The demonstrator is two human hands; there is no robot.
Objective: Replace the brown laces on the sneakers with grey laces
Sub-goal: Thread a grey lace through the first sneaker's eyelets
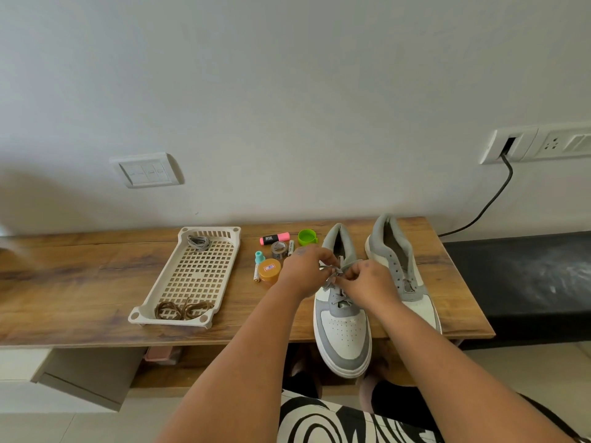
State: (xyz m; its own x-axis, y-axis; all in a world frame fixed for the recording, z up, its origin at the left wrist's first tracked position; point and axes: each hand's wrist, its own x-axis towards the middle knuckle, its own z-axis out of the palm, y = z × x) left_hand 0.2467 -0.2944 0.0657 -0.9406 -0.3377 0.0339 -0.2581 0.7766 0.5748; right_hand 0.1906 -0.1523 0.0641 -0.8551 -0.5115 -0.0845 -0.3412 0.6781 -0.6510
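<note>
Table: a wooden table (96,276) with a visible grain stands against a pale wall; a black bench (518,282) adjoins it on the right.
Small items: a pink highlighter (274,238), a green cap (307,237), a roll of tape (279,250), a round orange tub (269,270) and a teal-topped marker (257,265) lie between the tray and the shoes, just beside the left hand.
Wall: a white switch plate (145,170) and a socket strip (540,143) with a black cable (492,199) plugged in.
Tray: a cream plastic tray (166,276) with a square-holed grid base; a coiled grey lace (199,243) lies at its far end, the brown laces (183,310) in a loose tangle at its near end.
Left sneaker: the near sneaker (343,334), white with grey panels and a perforated toe, overhangs the table's front edge; a grey lace crosses its lower eyelets.
Right sneaker: the far sneaker (399,270) stands just beside it, eyelets bare.
Left hand: the left hand (303,270) pinches a grey lace end (326,267) above the near sneaker's tongue.
Right hand: the right hand (367,279) pinches the lace close by, the fingertips nearly meeting the other hand's.
Blocking: both hands hide the upper eyelets.
</note>
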